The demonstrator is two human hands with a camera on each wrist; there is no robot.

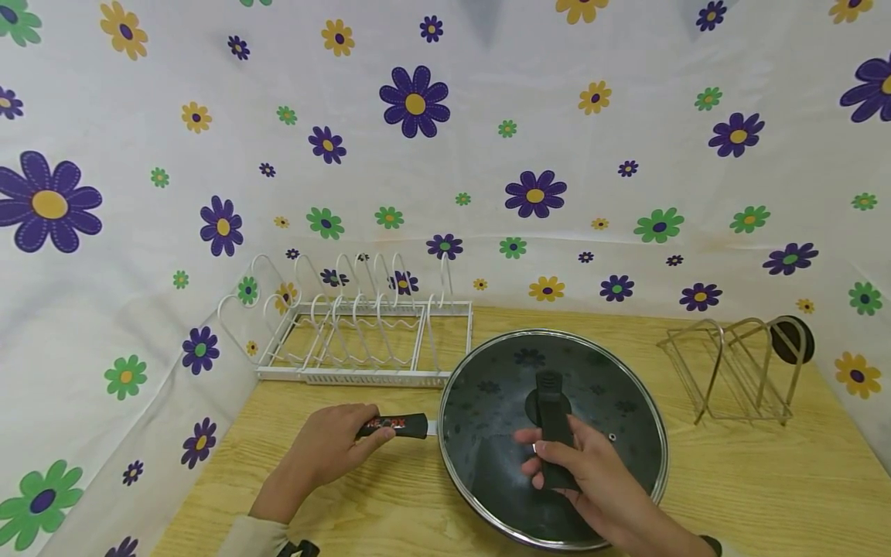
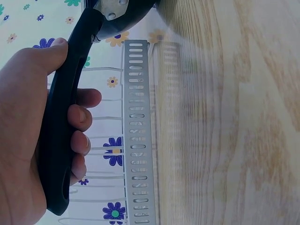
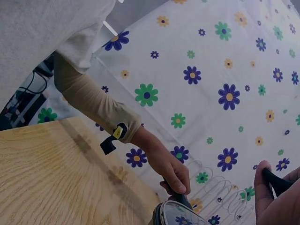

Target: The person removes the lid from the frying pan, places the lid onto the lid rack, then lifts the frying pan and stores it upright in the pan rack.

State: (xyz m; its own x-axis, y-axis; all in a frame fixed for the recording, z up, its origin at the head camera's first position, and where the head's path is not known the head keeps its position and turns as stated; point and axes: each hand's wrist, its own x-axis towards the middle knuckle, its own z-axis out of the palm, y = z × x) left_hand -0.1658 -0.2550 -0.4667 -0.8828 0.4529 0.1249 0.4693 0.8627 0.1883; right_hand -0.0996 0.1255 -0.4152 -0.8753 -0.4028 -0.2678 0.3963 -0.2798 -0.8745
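A frying pan with a black handle [image 1: 411, 425] is covered by a large glass lid [image 1: 487, 464] with a steel rim. My left hand [image 1: 334, 445] grips the pan handle from the left. Its fingers curl round that handle in the left wrist view, where the dark pan side [image 2: 129, 18] shows at the top. On top of the lid, my right hand [image 1: 599, 480] holds the upright black lid handle [image 1: 554, 429] between thumb and fingers. Part of this hand [image 3: 276, 206] appears at the lower right corner of the right wrist view.
Behind my left hand stands a white dish rack [image 1: 376, 377] with curved wire dividers. A metal wire rack [image 1: 706, 375] is at the right, with a black disc [image 1: 792, 340] at its far end. Flowered cloth [image 1: 487, 155] hangs behind the wooden table [image 1: 738, 495].
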